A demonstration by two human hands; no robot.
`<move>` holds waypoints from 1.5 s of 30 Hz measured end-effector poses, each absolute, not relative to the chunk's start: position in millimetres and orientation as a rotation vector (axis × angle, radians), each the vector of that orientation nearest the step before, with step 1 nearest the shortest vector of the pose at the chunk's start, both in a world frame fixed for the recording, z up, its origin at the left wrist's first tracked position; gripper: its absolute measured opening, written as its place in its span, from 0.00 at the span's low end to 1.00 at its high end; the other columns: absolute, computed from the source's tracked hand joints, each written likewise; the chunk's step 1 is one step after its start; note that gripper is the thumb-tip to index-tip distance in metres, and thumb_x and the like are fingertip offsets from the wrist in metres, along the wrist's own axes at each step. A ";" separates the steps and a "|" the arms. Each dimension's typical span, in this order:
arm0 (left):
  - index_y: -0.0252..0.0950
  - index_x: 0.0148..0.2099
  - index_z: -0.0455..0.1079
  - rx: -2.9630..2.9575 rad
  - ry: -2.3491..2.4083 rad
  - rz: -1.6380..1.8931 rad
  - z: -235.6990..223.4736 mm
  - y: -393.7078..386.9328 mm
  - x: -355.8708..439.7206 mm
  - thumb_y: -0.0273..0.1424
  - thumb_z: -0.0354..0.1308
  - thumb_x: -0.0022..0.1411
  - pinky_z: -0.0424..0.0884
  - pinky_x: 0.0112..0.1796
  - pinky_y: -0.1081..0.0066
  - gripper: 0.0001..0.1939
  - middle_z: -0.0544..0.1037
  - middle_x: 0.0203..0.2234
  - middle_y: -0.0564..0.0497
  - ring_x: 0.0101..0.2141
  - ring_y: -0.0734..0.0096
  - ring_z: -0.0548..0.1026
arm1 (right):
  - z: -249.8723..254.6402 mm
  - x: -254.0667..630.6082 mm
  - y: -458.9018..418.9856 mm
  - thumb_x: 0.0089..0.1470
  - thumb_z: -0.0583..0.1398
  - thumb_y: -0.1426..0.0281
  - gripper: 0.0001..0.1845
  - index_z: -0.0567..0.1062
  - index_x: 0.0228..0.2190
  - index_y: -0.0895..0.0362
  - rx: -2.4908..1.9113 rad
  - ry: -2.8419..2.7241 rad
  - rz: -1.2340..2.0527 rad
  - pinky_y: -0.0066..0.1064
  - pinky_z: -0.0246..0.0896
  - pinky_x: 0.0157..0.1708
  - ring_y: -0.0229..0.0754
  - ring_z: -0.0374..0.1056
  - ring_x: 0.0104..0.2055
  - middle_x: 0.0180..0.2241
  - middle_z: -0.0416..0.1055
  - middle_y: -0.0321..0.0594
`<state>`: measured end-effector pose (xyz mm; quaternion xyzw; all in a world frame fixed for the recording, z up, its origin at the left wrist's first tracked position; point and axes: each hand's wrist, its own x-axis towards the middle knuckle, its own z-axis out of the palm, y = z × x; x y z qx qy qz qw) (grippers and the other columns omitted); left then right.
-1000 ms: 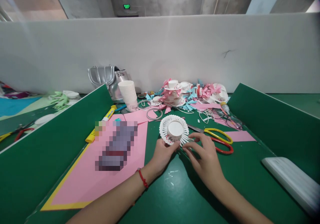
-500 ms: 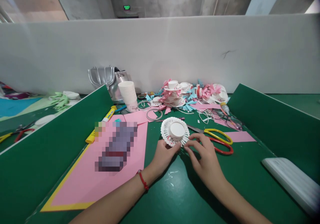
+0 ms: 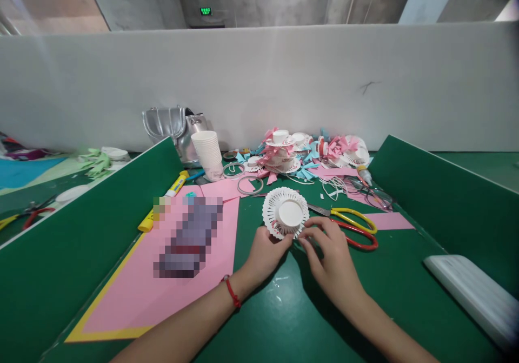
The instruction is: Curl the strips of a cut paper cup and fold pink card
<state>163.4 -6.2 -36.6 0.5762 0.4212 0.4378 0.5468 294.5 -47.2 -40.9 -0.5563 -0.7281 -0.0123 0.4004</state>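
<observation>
Between my hands is a white paper cup (image 3: 290, 212), cut into strips and fanned out flat round its base, with a scalloped rim. My left hand (image 3: 268, 249) pinches its lower left edge with thumb and fingers; a red cord bracelet circles that wrist. At the lower right edge, my right hand (image 3: 327, 246) has thumb and bent fingers closed on the rim. Just beyond the right hand lie scissors (image 3: 357, 225) with one yellow and one red handle, blades pointing left, partly hidden by the fingers and the cup.
A stack of paper cups (image 3: 207, 154) leans at the back left near a silver bag (image 3: 166, 125). Pink paper (image 3: 133, 298) and a yellow glue tube (image 3: 178, 184) lie left. Cut cups with pink and blue strips (image 3: 279, 157) pile up behind. Green dividers (image 3: 454, 200) flank the table.
The fanned-out cup has tilted and shifted slightly right, showing more of its left-hand strips. Both hands stay nearly in place at its lower edge.
</observation>
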 end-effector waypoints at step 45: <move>0.28 0.31 0.71 1.309 0.927 0.957 -37.2 -8.9 164.8 0.30 0.62 0.43 0.66 0.30 0.73 0.11 0.77 0.29 0.45 0.28 0.69 0.72 | -25.5 293.3 -40.6 0.31 0.62 0.64 0.11 0.67 0.15 0.58 -1.442 -0.993 0.968 0.26 0.55 0.20 0.35 0.59 0.19 0.15 0.64 0.33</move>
